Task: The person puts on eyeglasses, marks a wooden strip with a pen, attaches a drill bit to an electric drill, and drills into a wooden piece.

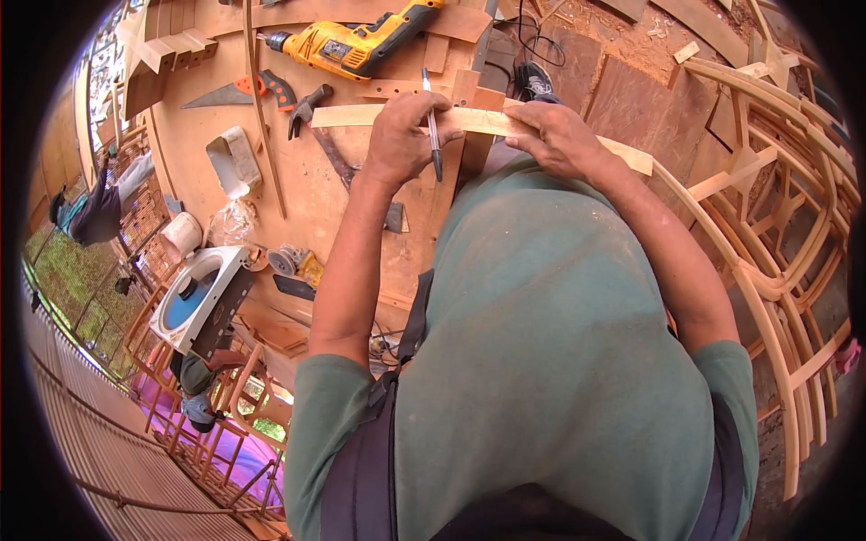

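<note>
A curved, pale wooden strip (483, 121) lies across in front of my body, over the workbench's edge. My left hand (401, 135) is closed around its left part, with a pen (433, 135) upright between the thumb and fingers. Toward the strip's right part, my right hand (561, 140) grips it, fingers over the top and thumb below. Just left of the strip's left end, a hammer (311, 108) lies on the workbench (307, 203). Beyond it are a handsaw (244, 92) and a yellow power drill (356, 43).
Curved wooden chair frames (767, 198) crowd the right side. A white tray (234, 162), a white cup (182, 234) and a white machine with a blue disc (191, 298) stand left. One person (99, 207) is at far left, another (194, 388) below the machine. Cables (532, 41) lie beyond.
</note>
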`<state>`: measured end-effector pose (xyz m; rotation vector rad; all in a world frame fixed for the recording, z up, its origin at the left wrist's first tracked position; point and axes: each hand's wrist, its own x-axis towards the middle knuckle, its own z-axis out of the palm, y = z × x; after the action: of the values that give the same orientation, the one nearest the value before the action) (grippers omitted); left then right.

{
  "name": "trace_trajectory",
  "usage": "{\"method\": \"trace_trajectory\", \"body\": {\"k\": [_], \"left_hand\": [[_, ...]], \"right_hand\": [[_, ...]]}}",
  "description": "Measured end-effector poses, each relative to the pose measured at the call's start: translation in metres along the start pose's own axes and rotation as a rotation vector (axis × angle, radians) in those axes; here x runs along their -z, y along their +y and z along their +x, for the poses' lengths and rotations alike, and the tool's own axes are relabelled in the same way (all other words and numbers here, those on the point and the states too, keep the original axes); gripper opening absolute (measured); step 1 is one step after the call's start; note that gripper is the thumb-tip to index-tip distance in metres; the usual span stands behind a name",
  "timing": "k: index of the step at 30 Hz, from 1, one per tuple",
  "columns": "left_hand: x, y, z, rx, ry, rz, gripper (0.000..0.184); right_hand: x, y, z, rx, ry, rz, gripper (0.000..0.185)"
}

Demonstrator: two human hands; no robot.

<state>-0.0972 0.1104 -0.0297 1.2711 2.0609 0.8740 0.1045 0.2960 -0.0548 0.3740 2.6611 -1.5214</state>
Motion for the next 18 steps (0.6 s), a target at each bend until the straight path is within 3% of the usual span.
{"method": "trace_trajectory", "body": {"k": [5,12,14,15,18], "left_hand": [[0.008,0.005,0.005,0.07,-0.082,-0.015,0.043],[0.002,0.003,0.01,0.231,0.13,-0.51,0.032],[0.006,0.006,0.016,0.244,0.245,-0.647,0.041],[0.003,0.007,0.02,0.291,0.296,-0.702,0.067],[0.01,0.004,0.023,0.352,0.278,-1.103,0.077]], "right_hand": [[0.01,-0.003,0.008,-0.08,-0.099,0.124,0.036],[0.014,-0.001,0.013,-0.246,-0.238,0.248,0.044],[0.014,0.0,0.014,-0.259,-0.262,0.278,0.043],[0.015,0.0,0.015,-0.258,-0.261,0.279,0.043],[0.017,-0.001,0.015,-0.259,-0.254,0.292,0.043]]}}
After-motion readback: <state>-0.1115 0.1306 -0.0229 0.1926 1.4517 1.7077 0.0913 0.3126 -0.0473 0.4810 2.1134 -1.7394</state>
